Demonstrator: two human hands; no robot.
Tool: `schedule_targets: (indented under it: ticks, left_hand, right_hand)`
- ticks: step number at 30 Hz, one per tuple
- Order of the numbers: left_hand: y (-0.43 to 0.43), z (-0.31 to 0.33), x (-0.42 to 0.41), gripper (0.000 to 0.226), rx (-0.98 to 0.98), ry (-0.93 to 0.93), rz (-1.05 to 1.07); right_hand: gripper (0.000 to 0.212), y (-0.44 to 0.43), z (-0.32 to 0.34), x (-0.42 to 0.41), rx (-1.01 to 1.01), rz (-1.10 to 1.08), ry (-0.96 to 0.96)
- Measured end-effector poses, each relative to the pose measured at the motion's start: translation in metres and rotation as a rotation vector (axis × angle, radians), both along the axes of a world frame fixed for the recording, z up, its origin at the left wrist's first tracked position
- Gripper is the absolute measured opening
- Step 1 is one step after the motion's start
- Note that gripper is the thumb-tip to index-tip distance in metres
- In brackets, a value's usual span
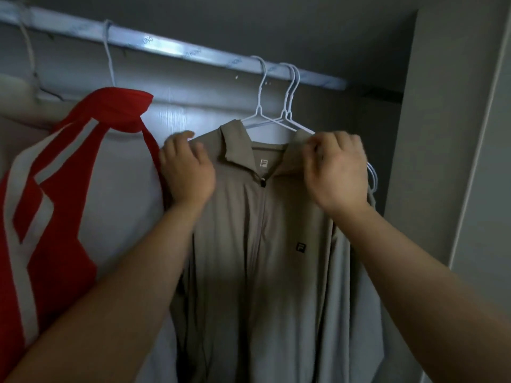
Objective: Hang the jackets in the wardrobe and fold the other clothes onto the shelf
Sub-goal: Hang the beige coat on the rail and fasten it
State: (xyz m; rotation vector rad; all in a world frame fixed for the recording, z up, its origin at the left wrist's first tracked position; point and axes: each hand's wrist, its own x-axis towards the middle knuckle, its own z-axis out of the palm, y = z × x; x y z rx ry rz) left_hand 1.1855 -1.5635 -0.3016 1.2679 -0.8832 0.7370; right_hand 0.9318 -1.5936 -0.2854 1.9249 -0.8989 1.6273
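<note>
My left grip (188,172) is curled over one shoulder of the taupe jacket (249,244), with the fingers hooked on the top edge of the cloth. My right grip (337,172) pinches the jacket's other shoulder just beside the collar, the fingertips a little blurred. The jacket hangs between my two grips with its front facing me, zipped to the neck and the collar spread open. Just above and between the grips, white wire hangers (276,121) hook over the pale rail (166,48), and one hanger arm runs down to my right fingertips. I cannot tell whether it sits fully inside the shoulders. A red garment with white stripes (55,189) hangs against the outer side of my left grip. Below my right grip a grey garment (356,286) hangs behind the jacket, near the wardrobe's side wall (442,161)
</note>
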Motion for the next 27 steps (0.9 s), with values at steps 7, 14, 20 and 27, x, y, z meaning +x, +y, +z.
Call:
schedule_targets:
  ticks: [7, 14, 20, 27]
  left_hand:
    - [-0.025, 0.026, 0.051, 0.034, 0.336, 0.013, -0.169]
    - [-0.026, 0.012, 0.053, 0.038, 0.172, 0.2, -0.349]
    - [-0.028, -0.012, 0.067, 0.037, 0.164, 0.438, -0.249]
    - [-0.031, 0.003, 0.052, 0.08, 0.626, 0.502, 0.133]
  right_hand:
    - [0.035, -0.027, 0.02, 0.002, 0.329, 0.036, 0.015]
    - [0.03, -0.029, 0.045, 0.014, 0.35, -0.035, 0.009]
    - [0.031, -0.033, 0.046, 0.005, 0.342, 0.022, 0.049]
    - [0.043, -0.031, 0.045, -0.01, 0.348, 0.006, 0.082]
